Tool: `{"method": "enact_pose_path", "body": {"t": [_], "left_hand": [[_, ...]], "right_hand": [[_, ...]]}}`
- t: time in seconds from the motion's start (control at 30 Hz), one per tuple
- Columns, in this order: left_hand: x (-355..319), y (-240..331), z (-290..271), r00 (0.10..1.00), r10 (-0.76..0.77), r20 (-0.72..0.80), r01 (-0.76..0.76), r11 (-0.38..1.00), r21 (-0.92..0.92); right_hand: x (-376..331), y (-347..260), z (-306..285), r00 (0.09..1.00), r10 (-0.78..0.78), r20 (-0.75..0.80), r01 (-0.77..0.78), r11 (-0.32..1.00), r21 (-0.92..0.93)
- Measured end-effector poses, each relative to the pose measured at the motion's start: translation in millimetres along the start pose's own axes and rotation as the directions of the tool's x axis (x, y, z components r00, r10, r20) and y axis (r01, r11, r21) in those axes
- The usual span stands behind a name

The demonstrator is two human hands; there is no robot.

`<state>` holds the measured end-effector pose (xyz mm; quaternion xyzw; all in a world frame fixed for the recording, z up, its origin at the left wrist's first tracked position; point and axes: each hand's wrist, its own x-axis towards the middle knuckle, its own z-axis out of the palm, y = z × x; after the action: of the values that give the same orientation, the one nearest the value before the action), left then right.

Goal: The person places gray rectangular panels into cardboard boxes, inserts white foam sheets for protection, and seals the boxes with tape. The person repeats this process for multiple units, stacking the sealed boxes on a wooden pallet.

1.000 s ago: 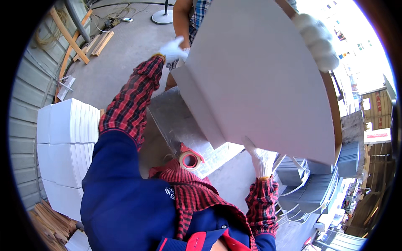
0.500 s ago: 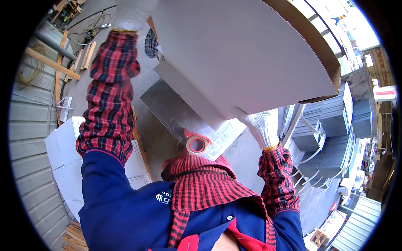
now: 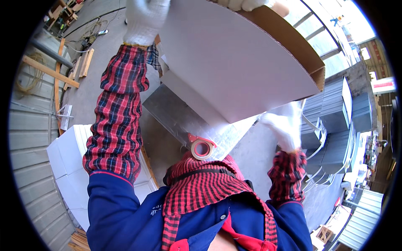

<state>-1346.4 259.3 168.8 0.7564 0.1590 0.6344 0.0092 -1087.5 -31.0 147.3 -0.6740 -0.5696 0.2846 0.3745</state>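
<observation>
A large cardboard box, white outside and brown inside, lies tilted over a shiny metal work surface. My left hand, in a white knit glove, is at the box's far left edge; its fingers are partly cut off by the picture's border. Off the box's near right corner is my gloved right hand, smeared by motion. A red tape dispenser with a roll of tape rests at the near end of the metal surface, against my checked apron. Another person's gloved hand is on the box's far edge.
White boxes are stacked at my left beside a ribbed wall. Stacks of grey flat sheets stand at the right with pale straps around them. Wooden strips and cables lie on the floor at the far left.
My left hand has come nearer and slightly right, along the box's edge. My right hand has drawn away from the box to the right. Another person's hand has appeared at the far edge.
</observation>
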Motion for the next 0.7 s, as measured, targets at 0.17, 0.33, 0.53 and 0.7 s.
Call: {"method": "enact_pose_path", "body": {"t": [0.17, 0.33, 0.53, 0.7], "left_hand": [[-20.0, 37.7, 31.3, 0.998, -0.059, -0.023, 0.059, 0.998, 0.005], [-45.2, 43.1, 31.7, 0.997, -0.050, 0.064, 0.053, 0.998, -0.034], [-152.2, 4.0, 25.6, 0.977, 0.081, 0.197, -0.100, 0.991, 0.093], [-161.0, 3.1, 30.3, 0.980, -0.068, 0.187, 0.045, 0.991, 0.126]], "right_hand": [[32.7, -54.4, -10.0, 0.832, -0.411, -0.373, 0.438, 0.899, -0.016], [15.8, -13.5, -7.4, 0.818, -0.504, -0.276, 0.447, 0.860, -0.248], [17.9, 33.5, 63.3, 0.935, -0.342, -0.091, 0.272, 0.859, -0.433], [21.5, 52.0, 68.2, 0.917, -0.387, -0.098, 0.302, 0.833, -0.464]]}}
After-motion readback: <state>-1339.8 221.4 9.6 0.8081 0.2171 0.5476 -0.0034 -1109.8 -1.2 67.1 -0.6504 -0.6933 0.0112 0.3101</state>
